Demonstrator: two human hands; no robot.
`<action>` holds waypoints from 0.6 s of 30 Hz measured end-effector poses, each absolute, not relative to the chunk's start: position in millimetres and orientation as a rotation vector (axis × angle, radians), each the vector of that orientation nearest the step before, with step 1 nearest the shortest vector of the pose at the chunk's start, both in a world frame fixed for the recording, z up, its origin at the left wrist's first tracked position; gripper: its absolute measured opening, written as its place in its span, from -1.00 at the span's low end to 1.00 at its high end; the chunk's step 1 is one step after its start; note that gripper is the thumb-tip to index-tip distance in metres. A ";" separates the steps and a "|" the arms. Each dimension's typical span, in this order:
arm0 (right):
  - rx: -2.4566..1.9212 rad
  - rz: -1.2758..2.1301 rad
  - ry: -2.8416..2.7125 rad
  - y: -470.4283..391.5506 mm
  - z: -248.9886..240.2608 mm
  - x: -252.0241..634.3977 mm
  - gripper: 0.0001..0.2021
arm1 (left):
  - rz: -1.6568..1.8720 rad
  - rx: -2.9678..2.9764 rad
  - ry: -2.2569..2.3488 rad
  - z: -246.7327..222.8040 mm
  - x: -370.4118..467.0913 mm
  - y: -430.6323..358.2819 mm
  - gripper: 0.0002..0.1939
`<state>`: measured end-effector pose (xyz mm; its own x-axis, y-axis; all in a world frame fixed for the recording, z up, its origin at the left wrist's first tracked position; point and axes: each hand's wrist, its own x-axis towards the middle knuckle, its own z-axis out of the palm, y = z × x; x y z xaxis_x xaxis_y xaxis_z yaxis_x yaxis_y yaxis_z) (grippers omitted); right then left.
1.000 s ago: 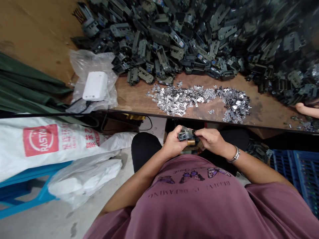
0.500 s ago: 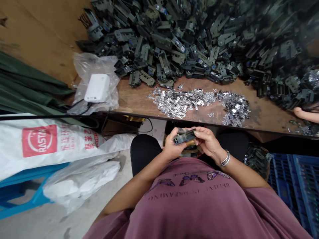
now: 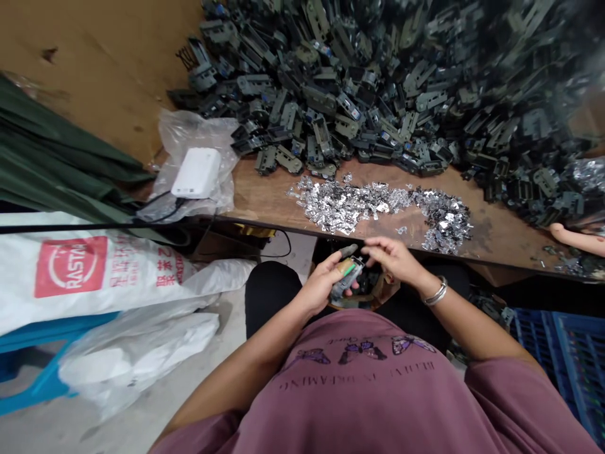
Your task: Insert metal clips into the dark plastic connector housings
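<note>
Above my lap, my left hand (image 3: pixel 326 277) is closed round a small grey plastic housing (image 3: pixel 344 287), held tilted. Tan and green patches show beside the thumb; I cannot tell what they belong to. My right hand (image 3: pixel 390 257), with a silver bracelet at the wrist, has its thumb and fingertips drawn together at the housing's upper end. Whatever lies between those fingertips is too small to make out. On the table edge beyond my hands lies a heap of small shiny metal pieces (image 3: pixel 335 205). Behind it rises a large pile of similar dark grey housings (image 3: pixel 326 94).
A white box-shaped device (image 3: pixel 196 173) with a black cable sits on clear plastic at the table's left. Another person's hand (image 3: pixel 574 239) is at the right edge. A white sack (image 3: pixel 123 268) lies left, above a blue stool (image 3: pixel 42 378); blue crates (image 3: pixel 576 353) stand right.
The housing has been turned from lying crosswise to a steep tilt in my left hand. My right hand has shifted slightly up to its far end. The camera view has also moved a little.
</note>
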<state>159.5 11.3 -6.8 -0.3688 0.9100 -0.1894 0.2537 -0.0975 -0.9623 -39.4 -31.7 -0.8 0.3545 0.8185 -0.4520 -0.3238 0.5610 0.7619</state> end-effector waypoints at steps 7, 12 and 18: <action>-1.758 0.298 -2.361 88.3 0.4 164.1 -0.77 | 0.933 0.457 0.927 11.1 -33.3 -25.1 -0.70; -1.820 0.240 -2.469 80.3 -1.8 160.7 -0.78 | 1.029 0.440 1.034 11.0 -38.8 -23.4 -0.68; -1.862 0.408 -2.338 70.0 -0.7 181.3 -0.82 | 1.032 0.460 1.083 8.1 -38.6 -23.1 -0.67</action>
<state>181.3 70.0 -0.7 -0.2330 0.9700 -0.0699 0.9362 0.2043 -0.2860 -38.6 -23.1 8.1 0.0916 0.8617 -0.4990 -0.4569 0.4816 0.7478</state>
